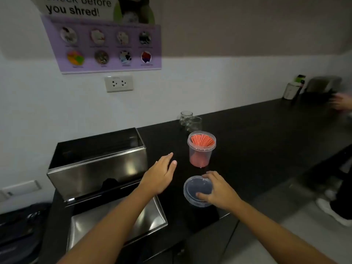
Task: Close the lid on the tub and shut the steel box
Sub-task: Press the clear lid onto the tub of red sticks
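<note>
The right hand (pixel 219 191) grips the round clear plastic lid (pixel 197 190) between thumb and fingers, on the black counter (pixel 266 134). The left hand (pixel 160 176) hovers flat, empty, fingers spread. Just beyond them stands the uncovered clear tub of red sachets (pixel 201 150); left of the left hand, the shiny steel box (pixel 99 168) gapes open

Clear tub (pixel 201 149) holds orange-red striped packets (pixel 202 140); box (pixel 99 166) silver steel; counter (pixel 257 134) black.

The person is wearing nothing on either forearm: left hand (pixel 159 175) and right hand (pixel 219 190) are showing bare, without sleeves, rings or watch.
</note>
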`<state>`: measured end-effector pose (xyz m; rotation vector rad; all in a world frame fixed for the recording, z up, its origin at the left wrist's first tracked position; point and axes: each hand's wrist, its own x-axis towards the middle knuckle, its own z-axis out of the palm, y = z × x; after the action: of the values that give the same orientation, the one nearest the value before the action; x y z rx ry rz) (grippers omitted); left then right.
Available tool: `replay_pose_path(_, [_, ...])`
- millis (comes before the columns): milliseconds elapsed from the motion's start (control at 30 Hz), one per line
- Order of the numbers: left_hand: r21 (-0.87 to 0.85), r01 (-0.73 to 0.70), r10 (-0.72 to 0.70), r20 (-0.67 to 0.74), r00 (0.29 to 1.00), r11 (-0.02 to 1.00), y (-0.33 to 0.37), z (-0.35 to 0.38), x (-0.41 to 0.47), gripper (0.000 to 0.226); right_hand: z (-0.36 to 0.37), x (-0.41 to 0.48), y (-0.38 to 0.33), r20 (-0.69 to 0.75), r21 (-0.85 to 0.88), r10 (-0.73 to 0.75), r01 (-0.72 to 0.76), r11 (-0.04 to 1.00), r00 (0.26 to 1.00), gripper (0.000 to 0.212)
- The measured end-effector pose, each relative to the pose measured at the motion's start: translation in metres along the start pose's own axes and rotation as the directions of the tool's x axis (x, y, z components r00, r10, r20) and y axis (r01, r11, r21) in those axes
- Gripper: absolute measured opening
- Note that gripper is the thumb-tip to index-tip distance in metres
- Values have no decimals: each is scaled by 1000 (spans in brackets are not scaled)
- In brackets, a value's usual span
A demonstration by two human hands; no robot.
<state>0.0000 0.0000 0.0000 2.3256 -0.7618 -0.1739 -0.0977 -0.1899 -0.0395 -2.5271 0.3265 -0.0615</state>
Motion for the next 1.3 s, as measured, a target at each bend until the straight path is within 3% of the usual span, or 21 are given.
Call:
replay_pose_path(100, [-24, 59, -57, 64, 996, 998, -6, 10, 14, 53, 5, 19, 10, 156, -72, 45, -34, 997, 987, 102])
replay_pose_path(200, [-56, 115, -111, 84, 990, 992, -14, 23, 25, 51, 15, 38, 24, 281, -131, 32, 5, 991, 959, 119])
replay_pose_path(400, [-54, 295, -291, 68, 954, 954, -27, 34, 45, 53, 13, 57, 46, 365, -112, -182, 237, 965, 913, 107])
replay_pose_path(600, [-92, 320, -327, -77, 942, 943, -22, 45, 50, 51, -17, 74, 71, 415, -38, -254, 296, 955, 874, 100])
replay_pose_path(833, [12, 315, -315, -39, 948, 949, -11, 50, 55, 60, -68, 91, 124, 296, 80, -206, 191, 978, 933, 90])
replay_pose_path(1033, [63, 338, -337, -19, 941, 939, 0, 52, 76, 63, -112, 115, 138, 21, 374, -36, 25, 927, 999, 65])
replay_pose_path(1133, [58, 323, -324, 15, 946, 945, 2, 58, 87, 69, -129, 137, 120, -25, 393, -16, 25, 919, 1000, 70])
replay_pose_path(1300, [-6, 311, -309, 86, 947, 951, 2, 63, 112, 89, -133, 167, 68, 24, 341, -66, 54, 939, 998, 107])
